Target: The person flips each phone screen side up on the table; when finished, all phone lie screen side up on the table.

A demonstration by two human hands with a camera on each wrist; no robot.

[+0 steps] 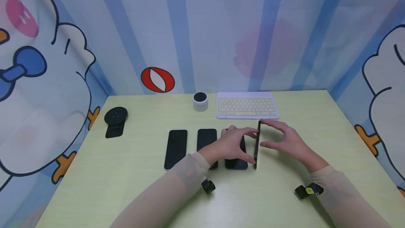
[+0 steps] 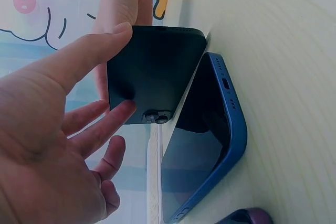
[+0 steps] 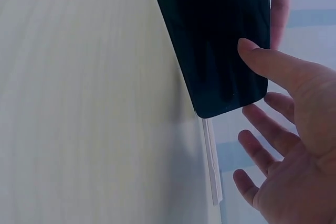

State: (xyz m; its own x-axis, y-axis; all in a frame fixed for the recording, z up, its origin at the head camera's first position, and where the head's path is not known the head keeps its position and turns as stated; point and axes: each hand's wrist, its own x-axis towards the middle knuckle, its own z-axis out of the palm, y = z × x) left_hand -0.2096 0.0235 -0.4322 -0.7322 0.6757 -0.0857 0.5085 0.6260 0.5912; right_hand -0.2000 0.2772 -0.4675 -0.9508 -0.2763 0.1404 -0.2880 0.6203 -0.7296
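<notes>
A dark smartphone [image 1: 257,146] stands tilted up on its long edge between the two hands. My left hand [image 1: 232,144] holds it from the back side, thumb at the near end and fingertips toward the far end. My right hand [image 1: 287,141] grips it from the screen side, with the thumb [image 3: 253,56] over the dark screen and a forefinger at the far end. The phone's back shows a camera bump [image 2: 157,116] in the left wrist view. Just left of it lies a blue-edged phone [image 1: 236,164], screen up, partly hidden under my left hand.
Two more dark phones, a left one [image 1: 175,149] and a middle one [image 1: 207,138], lie in the same row. Behind stand a lilac keyboard [image 1: 248,105] and a small white cylinder [image 1: 200,102] with a black top. A black round-headed stand [image 1: 115,120] sits at left.
</notes>
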